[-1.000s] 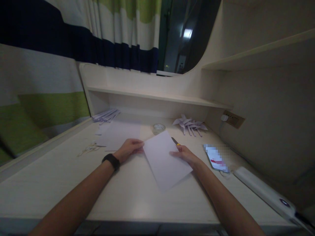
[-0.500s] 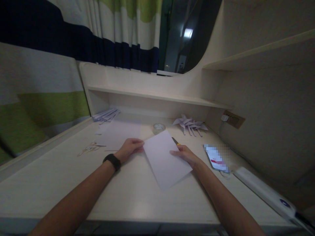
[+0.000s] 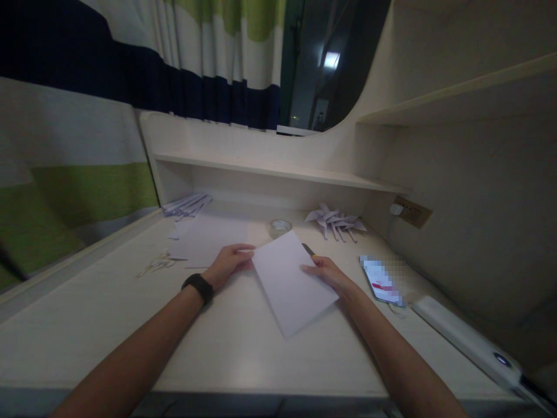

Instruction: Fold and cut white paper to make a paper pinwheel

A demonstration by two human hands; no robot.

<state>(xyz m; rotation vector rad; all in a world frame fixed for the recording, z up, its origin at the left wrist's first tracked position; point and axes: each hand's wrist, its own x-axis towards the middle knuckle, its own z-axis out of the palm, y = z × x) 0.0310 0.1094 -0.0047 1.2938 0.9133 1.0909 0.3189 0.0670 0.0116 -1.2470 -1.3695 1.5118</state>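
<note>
Little has changed over the last second: the white sheet of paper [image 3: 290, 281] lies flat and askew on the desk [image 3: 226, 348] where it lay before, having slid only a touch toward the left, and both hands stay at its edges. The work, squaring or creasing the sheet, seems to be in a steadying pause rather than moving on.

From the left: scissors [image 3: 157, 264] lie well apart from the sheet, behind them a bundle of folded paper strips [image 3: 187, 204] and a loose flat paper [image 3: 209, 237]. The left hand [image 3: 227, 262], a dark band on its wrist, rests loosely curled with fingertips pressing the sheet's upper left corner. A roll of clear tape [image 3: 279, 227] stands just behind the sheet. The right hand [image 3: 327, 273] lies spread, fingers flat on the right edge; a cutter [image 3: 310, 250] with a yellow end lies just beside it, close enough to be knocked. Further right are paper pinwheels [image 3: 336, 220], a phone [image 3: 382, 280] and a white bar-shaped device [image 3: 465, 342].
</note>
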